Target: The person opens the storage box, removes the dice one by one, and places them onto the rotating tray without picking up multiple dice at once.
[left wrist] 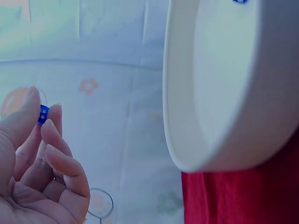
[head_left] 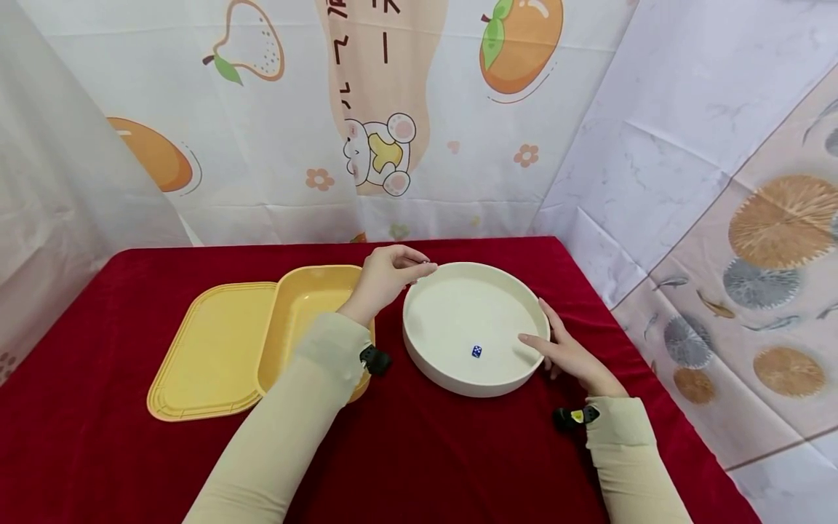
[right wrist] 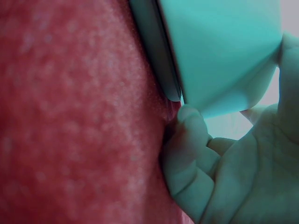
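Between thumb and fingertips my left hand [head_left: 385,278] pinches a small blue die [left wrist: 43,114] with white dots. That hand is just off the left back edge of a round white tray [head_left: 468,306] with a raised wall. A second blue die [head_left: 476,351] lies on the tray's floor, toward the near side. On the right, my right hand [head_left: 571,355] holds the tray's wall, its thumb over the rim and the other fingers along the outside. In the right wrist view, the fingertips [right wrist: 189,114] are low against the tray's outer wall.
Left of the tray stands a yellow box [head_left: 314,271], partly hidden under my left forearm. Its flat yellow lid [head_left: 219,342] lies beside it on the red tablecloth [head_left: 432,451]. Printed curtains [head_left: 452,189] hang behind and at the sides.
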Demonstrator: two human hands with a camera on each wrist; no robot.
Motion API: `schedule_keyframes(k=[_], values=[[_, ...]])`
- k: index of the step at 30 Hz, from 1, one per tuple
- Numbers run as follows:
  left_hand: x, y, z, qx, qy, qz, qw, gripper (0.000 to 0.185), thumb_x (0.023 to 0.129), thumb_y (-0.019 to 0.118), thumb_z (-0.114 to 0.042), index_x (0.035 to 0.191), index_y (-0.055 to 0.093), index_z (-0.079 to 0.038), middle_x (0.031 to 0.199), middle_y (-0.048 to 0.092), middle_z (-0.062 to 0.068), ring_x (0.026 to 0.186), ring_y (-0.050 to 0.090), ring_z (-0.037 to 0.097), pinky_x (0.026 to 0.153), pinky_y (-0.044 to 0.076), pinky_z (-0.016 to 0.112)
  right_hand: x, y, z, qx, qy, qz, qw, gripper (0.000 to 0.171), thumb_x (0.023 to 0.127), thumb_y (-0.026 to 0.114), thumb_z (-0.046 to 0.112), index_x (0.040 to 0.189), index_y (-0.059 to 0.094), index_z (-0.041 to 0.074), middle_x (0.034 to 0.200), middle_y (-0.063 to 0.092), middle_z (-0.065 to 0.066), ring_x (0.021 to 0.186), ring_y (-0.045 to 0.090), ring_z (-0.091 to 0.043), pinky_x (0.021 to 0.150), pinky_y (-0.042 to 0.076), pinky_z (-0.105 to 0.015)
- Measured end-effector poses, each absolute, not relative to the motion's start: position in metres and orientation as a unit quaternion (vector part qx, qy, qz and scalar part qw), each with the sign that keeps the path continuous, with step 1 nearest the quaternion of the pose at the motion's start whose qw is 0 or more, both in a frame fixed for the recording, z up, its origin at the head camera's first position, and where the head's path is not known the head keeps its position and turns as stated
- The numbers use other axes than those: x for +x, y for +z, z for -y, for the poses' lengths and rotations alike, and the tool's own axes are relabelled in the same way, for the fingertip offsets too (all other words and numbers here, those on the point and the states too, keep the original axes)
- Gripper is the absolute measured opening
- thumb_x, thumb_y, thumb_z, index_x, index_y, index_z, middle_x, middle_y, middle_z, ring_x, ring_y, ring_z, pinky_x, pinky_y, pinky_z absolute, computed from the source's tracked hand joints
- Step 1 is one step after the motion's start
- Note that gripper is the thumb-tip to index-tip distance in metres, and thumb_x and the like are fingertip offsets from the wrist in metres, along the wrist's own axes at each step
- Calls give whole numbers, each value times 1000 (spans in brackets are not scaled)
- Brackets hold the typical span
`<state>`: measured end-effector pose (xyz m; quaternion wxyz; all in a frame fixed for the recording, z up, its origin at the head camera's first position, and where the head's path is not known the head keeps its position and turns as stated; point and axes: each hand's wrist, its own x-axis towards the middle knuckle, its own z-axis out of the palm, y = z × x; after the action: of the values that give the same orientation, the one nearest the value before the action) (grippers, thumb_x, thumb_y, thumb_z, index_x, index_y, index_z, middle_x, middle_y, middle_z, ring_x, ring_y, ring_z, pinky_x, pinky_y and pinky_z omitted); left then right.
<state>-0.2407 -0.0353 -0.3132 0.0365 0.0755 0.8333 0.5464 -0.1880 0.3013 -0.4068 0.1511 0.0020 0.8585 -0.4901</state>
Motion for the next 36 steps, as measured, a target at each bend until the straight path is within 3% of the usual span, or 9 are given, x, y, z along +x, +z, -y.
schedule_keyframes(k=[5,16,26,36], values=[[-233,-312,22,95,541,-835,32,23,87,77,-32,103,74,-16,94,75,5,87,67,22,75,54,28,-189,-408,-303,6,-491,-858,150,96,94,64,41,159,-7,30,64,49,-5,57,50,-16,51,49,-35],[-218,-330,-3,146,498,-855,9,23,89,74,-39,97,74,-17,80,68,-1,77,58,14,70,48,26,-190,-408,-302,9,-490,-859,151,97,93,64,42,159,-6,34,63,49,-5,57,50,-17,52,48,-34],[-206,-346,-20,154,512,-844,47,19,88,76,-32,93,74,-14,86,75,10,79,62,12,78,51,29,-189,-408,-303,7,-493,-856,152,97,93,65,41,159,-6,33,64,49,-6,57,50,-17,52,48,-35],[-202,-370,-30,160,482,-859,71,20,88,76,-31,95,75,-13,83,74,9,76,58,10,71,47,23,-188,-406,-302,8,-495,-856,152,97,94,64,40,159,-6,33,64,49,-6,57,50,-18,52,48,-35]])
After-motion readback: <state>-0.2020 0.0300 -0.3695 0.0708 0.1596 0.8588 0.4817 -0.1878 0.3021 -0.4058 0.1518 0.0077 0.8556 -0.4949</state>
